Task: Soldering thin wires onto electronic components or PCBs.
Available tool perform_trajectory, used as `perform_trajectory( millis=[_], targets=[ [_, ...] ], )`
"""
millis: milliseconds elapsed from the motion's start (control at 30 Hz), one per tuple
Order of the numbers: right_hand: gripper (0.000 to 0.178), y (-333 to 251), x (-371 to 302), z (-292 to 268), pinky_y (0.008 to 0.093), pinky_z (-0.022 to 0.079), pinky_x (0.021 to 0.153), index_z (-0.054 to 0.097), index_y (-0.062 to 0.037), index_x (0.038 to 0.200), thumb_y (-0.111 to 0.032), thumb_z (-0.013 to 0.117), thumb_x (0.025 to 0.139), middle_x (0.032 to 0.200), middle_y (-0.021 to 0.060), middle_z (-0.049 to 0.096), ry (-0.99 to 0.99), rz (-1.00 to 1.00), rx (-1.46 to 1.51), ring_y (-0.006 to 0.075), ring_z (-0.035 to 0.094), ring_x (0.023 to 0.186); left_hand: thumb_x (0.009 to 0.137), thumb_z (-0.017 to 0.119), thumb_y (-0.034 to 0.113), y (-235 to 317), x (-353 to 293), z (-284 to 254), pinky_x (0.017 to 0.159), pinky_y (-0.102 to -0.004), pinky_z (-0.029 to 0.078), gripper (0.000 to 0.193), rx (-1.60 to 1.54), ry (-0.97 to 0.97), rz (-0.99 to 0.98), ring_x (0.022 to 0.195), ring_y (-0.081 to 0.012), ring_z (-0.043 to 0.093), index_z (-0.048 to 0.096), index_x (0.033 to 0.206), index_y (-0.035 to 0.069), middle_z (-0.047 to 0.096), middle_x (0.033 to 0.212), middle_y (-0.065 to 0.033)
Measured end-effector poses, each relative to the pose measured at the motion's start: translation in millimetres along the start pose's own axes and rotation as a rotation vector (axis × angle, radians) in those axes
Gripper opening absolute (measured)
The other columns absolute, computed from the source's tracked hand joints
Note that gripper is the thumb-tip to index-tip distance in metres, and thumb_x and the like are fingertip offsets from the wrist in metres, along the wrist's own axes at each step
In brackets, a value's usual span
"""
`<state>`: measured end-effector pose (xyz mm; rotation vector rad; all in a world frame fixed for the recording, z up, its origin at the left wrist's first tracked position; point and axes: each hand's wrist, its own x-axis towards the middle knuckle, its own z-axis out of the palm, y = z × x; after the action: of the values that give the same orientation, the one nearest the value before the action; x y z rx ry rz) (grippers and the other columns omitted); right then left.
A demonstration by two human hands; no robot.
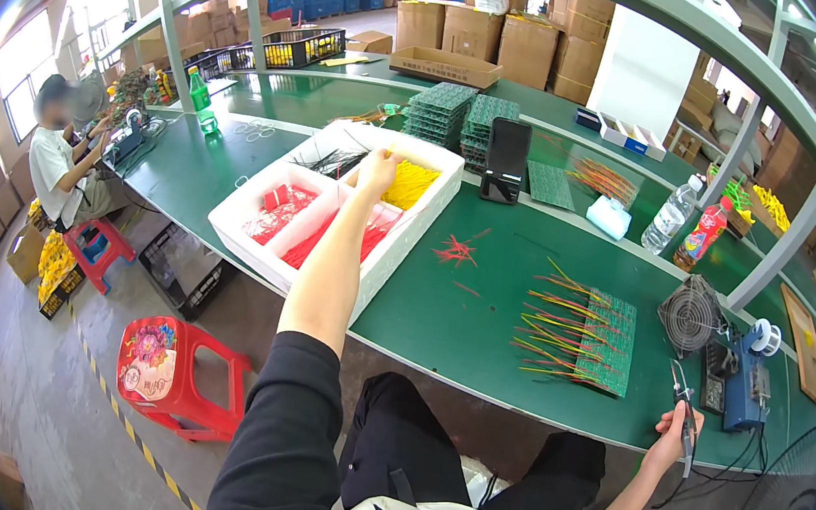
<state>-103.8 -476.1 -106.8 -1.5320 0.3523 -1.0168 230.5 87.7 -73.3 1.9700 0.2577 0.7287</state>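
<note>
My left hand (374, 171) reaches into a white foam box (441, 191), over the edge of the section with yellow wires (410, 185). Its fingers are pinched together; what they hold, if anything, is too small to make out. Other sections hold black wires (330, 162) and red wires (279, 215). My right hand (672, 438) grips a soldering iron (683, 395) at the table's front right, its thin tip pointing up. Between the hands lies a green circuit board panel (611, 344), with red, yellow and black wires sticking out to its left.
Loose red wires (457, 251) lie beside the box. Behind are stacked green boards (437, 112), a black phone (506, 160) and two bottles (672, 216). A small fan (689, 317) and a blue soldering unit (749, 380) stand right. A co-worker (61, 160) sits far left.
</note>
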Motion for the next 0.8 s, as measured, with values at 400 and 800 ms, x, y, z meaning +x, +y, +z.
perform_trajectory(
  millis=[400, 800],
  targets=[
    [0.015, -1.8, -1.3, -5.3, 0.0181, 0.033, 0.046, 0.048, -0.0071, 0.083, -0.015, 0.060, 0.087, 0.061, 0.0007, 0.049, -0.004, 0.011, 0.000, 0.0050, 0.041, 0.048, 0.064, 0.073, 0.017, 28.0, -28.5, -7.1, 0.072, -0.0374, 0.050, 0.018, 0.393, -0.090, 0.245, 0.073, -0.0310, 0.065, 0.070, 0.075, 0.003, 0.065, 0.077, -0.0200],
    [0.016, -8.2, -2.0, -1.1, 0.0178, 0.034, 0.045, 0.050, -0.0068, 0.083, -0.017, 0.062, 0.087, 0.061, 0.0003, 0.050, -0.009, 0.047, 0.036, 0.0048, 0.043, 0.047, 0.062, 0.073, 0.019, 16.2, -18.9, -7.8, 0.066, -0.0348, 0.050, 0.017, 0.472, -0.119, 0.243, 0.062, -0.0264, 0.065, 0.072, 0.074, 0.007, 0.066, 0.069, -0.0161]
  ],
)
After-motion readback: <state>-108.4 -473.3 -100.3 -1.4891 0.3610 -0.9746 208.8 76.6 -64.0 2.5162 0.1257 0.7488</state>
